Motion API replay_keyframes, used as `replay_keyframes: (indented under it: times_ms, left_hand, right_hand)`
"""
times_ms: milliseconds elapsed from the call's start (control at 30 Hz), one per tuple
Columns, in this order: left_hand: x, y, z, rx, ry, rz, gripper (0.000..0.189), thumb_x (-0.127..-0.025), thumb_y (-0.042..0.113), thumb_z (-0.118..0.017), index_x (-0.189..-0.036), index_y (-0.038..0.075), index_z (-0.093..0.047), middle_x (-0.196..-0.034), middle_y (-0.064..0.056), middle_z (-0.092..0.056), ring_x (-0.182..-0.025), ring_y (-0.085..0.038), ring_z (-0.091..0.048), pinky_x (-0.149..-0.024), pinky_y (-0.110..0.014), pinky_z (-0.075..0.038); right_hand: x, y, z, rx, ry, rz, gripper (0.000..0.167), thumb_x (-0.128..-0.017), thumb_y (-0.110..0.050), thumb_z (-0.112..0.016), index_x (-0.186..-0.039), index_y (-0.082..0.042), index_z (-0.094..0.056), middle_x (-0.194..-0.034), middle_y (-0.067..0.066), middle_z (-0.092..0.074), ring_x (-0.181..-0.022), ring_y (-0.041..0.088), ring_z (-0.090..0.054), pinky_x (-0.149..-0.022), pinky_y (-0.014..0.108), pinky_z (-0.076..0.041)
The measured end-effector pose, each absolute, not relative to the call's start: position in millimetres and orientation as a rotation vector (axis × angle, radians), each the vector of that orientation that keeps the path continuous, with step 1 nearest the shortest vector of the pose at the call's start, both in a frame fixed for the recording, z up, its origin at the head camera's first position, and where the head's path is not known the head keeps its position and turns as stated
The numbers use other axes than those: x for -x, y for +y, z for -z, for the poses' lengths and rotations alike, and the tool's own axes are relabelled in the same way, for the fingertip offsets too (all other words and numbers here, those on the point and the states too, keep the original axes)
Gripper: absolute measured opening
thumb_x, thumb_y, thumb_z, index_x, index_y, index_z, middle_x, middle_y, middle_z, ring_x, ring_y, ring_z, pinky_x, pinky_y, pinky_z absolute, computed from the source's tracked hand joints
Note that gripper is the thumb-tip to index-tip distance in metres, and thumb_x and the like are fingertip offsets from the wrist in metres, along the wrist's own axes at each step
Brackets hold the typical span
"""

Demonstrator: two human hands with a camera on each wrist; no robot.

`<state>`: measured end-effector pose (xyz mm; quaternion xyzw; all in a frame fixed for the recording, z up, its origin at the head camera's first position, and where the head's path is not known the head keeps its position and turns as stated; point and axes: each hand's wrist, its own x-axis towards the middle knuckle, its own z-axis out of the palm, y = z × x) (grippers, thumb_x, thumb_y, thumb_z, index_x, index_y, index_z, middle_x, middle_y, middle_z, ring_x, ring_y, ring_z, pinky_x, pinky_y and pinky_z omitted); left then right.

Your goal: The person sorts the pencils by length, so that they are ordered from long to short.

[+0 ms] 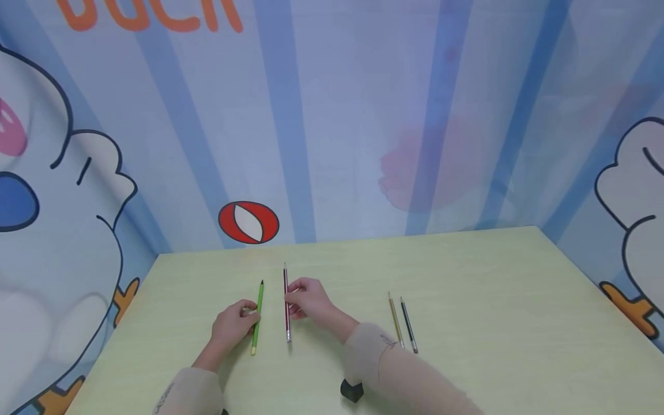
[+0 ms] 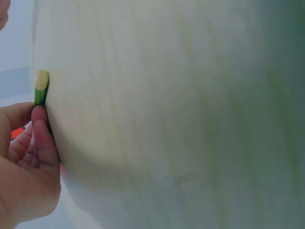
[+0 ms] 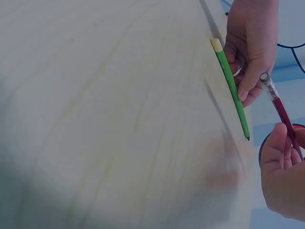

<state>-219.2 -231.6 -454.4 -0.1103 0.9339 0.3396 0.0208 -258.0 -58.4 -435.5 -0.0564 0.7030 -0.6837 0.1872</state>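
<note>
My left hand (image 1: 233,324) pinches a green pencil (image 1: 257,323) by its middle, its dark tip toward the back and its pale yellow end toward me. To its right, a dark red pencil (image 1: 287,311) is pinched between the thumb and fingers of my right hand (image 1: 311,302). The two pencils point roughly the same way, side by side with a gap. In the right wrist view the red pencil (image 3: 282,112) shows a metal ferrule and eraser end, raised off the table, while the green pencil (image 3: 231,88) lies close along the tabletop.
Right of my right forearm lie a gold-coloured pencil (image 1: 395,317) and a dark pencil (image 1: 408,324), partly near the sleeve. A black device (image 1: 352,390) sits under the right cuff. The pale table (image 1: 493,300) ends at a printed cloth backdrop (image 1: 353,115).
</note>
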Motion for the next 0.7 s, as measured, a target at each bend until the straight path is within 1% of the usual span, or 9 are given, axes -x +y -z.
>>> replay_keyframes:
  times_ms: [433,700]
  left_hand:
    - [219.5,-231.2,454.4,0.362,2.884,-1.068,0.03,-0.081,0.022,-0.056,-0.106,0.006,-0.057,-0.067,0.0,-0.058,-0.055,-0.009,-0.052,-0.057,-0.022,-0.032]
    - [219.8,-230.7,453.4,0.375,2.879,-1.054,0.03,-0.082,0.021,-0.055,-0.107,0.006,-0.057,-0.068,-0.001,-0.059,-0.056,-0.01,-0.052,-0.057,-0.023,-0.031]
  right_hand:
    - [255.7,-80.4,447.7,0.035,2.168,1.782,0.011,-0.08,-0.003,-0.058,-0.091,-0.001,-0.058,-0.062,0.005,-0.056,-0.045,0.01,-0.049,-0.042,0.019,-0.044]
    - [255.6,-83.9,453.4,0.049,2.258,1.703,0.009,-0.079,-0.004,-0.059,-0.088,-0.002,-0.06,-0.057,0.003,-0.055,-0.041,0.009,-0.047,-0.039,0.018,-0.042]
